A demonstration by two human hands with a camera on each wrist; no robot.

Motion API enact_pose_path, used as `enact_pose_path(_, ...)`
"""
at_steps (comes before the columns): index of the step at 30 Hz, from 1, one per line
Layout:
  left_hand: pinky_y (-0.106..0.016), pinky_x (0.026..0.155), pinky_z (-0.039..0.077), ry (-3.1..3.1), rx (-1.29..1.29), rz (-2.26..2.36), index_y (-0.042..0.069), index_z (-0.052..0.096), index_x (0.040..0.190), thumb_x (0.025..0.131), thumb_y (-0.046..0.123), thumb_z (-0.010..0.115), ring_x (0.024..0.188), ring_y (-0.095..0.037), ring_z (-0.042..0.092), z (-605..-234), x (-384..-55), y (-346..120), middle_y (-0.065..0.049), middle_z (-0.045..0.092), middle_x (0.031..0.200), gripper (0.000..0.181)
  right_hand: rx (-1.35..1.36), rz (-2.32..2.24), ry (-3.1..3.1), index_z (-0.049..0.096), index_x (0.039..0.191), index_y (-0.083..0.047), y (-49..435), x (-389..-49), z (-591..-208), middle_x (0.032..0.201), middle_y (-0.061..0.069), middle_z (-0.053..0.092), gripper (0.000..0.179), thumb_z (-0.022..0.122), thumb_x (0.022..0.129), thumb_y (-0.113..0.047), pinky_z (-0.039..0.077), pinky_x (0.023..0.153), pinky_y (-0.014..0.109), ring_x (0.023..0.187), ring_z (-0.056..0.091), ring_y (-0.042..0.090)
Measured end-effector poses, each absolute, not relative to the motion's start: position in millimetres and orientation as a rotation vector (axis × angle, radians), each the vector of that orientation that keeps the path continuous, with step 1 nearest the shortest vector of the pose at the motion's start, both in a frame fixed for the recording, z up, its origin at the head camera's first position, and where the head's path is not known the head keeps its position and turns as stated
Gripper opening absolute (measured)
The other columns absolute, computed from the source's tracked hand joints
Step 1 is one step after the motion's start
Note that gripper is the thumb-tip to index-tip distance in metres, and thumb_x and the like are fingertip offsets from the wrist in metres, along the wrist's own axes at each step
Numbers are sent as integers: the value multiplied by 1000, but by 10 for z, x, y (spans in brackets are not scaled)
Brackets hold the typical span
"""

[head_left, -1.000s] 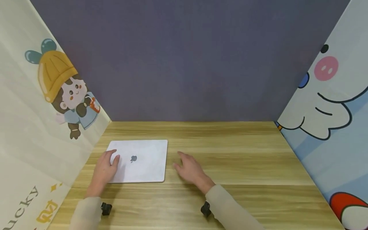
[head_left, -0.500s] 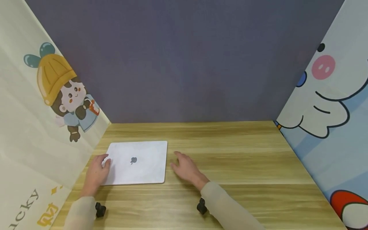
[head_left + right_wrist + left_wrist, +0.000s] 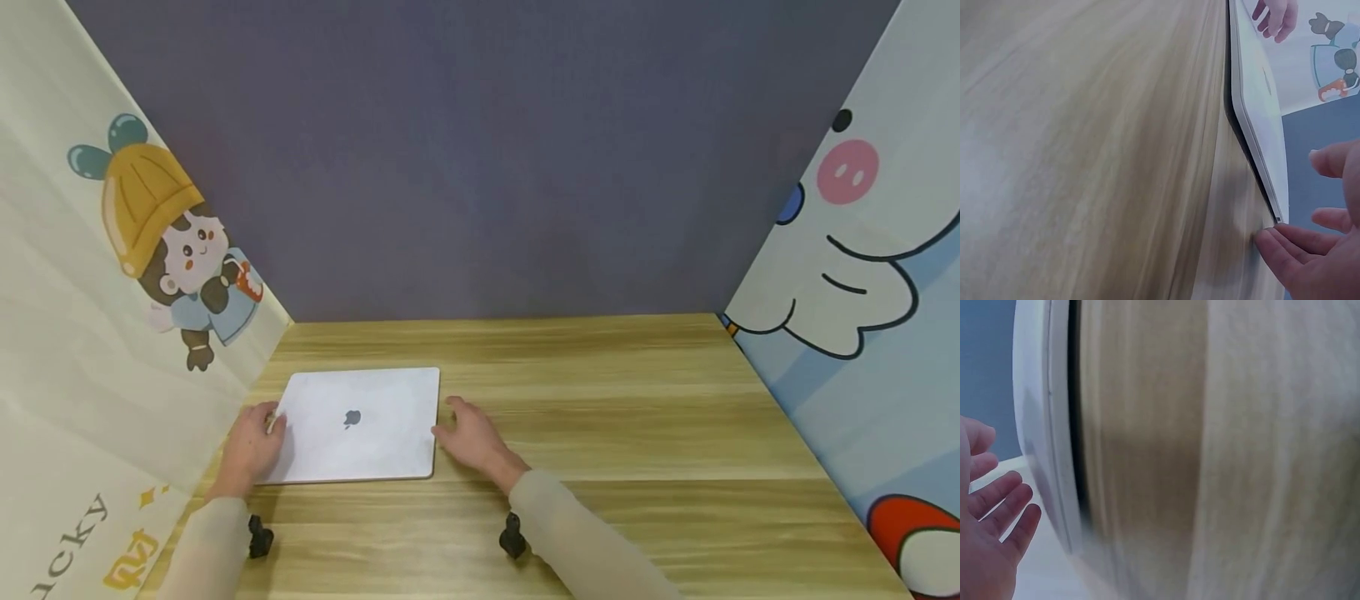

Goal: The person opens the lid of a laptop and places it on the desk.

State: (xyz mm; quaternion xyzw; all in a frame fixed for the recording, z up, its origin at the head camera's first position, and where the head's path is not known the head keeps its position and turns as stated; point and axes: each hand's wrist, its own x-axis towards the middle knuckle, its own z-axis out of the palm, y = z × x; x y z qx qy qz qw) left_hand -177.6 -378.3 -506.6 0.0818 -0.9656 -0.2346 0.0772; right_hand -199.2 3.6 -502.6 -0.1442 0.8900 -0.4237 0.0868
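Note:
A closed silver laptop (image 3: 375,450) with a dark apple logo lies flat on the wooden table, left of the middle. At its left edge is my left hand (image 3: 253,442), thumb and fingers spread apart and gripping nothing. The left wrist view shows that hand (image 3: 997,519) with its fingers loosely extended beside the laptop's corner (image 3: 1054,425). My right hand (image 3: 472,437) is at the laptop's right edge, its thumb tip right by the rim. In the right wrist view, fingertips (image 3: 1275,244) of the right hand sit low by the laptop's corner, the thumb raised apart from them.
The wooden table (image 3: 615,417) stretches right of the laptop. A dark grey panel (image 3: 495,167) stands along its back edge. Printed cloths flank it, a cartoon child (image 3: 195,250) on the left one and a white pig-nosed figure (image 3: 862,233) on the right one.
My left hand has drawn back leftward from over the laptop's lid to its left edge. My right hand has moved left, closing in on the right edge. The laptop stays in place.

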Motion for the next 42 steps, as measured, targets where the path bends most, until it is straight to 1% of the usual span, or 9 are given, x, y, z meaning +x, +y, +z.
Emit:
enact_pose_path(5, -67, 100, 38, -2935, 300, -743, -16, 47, 136, 104, 18, 48, 120, -54, 46, -5099, -1786, -3817, -38, 49, 128, 48, -400, -1280, 2648, 48, 147, -2, -23, -2024, -5061, 139, 20, 59, 60, 66, 98, -31, 48, 105, 50, 128, 57, 36)
enact_pose_path(9, -67, 103, 37, -2943, 337, -762, -17, 45, 137, 103, 19, 49, 123, -54, 44, -5123, -1786, -3833, -39, 48, 131, 49, -379, -1286, 2646, 50, 145, -2, -84, -2048, -5074, 137, 19, 61, 59, 67, 97, -31, 50, 103, 49, 126, 58, 35)
enact_pose_path(18, -66, 104, 38, -2969, 355, -772, -16, 44, 139, 104, 22, 48, 125, -55, 45, -5170, -1796, -3864, -39, 49, 134, 53, -348, -1266, 2665, 53, 142, -1, -234, -2073, -5073, 136, 18, 63, 56, 70, 96, -28, 49, 104, 44, 127, 58, 32)
enact_pose_path(23, -67, 105, 37, -2991, 354, -790, -16, 43, 140, 104, 24, 49, 127, -56, 43, -5192, -1800, -3860, -41, 46, 137, 55, -313, -1286, 2651, 54, 141, -1, -301, -2067, -5064, 135, 19, 62, 56, 71, 94, -25, 48, 106, 45, 128, 56, 34)
enact_pose_path(31, -66, 106, 37, -2950, 361, -819, -16, 45, 139, 103, 23, 50, 128, -55, 44, -5210, -1801, -3815, -41, 47, 137, 53, -264, -1334, 2635, 54, 142, -2, -342, -2045, -5075, 137, 19, 61, 56, 72, 93, -22, 47, 107, 47, 130, 54, 36)
enact_pose_path(37, -66, 109, 33, -2930, 416, -875, -15, 43, 140, 103, 25, 51, 131, -55, 41, -5199, -1808, -3791, -41, 44, 140, 55, -260, -1362, 2623, 51, 144, -2, -379, -2024, -5073, 140, 19, 59, 63, 77, 88, -17, 45, 108, 48, 131, 51, 39)
enact_pose_path(42, -65, 109, 34, -2889, 488, -957, -14, 40, 144, 103, 26, 53, 128, -53, 43, -5207, -1832, -3779, -39, 45, 139, 58, -236, -1411, 2588, 49, 146, -4, -422, -2009, -5065, 142, 20, 56, 68, 78, 86, -13, 44, 109, 49, 134, 49, 39)
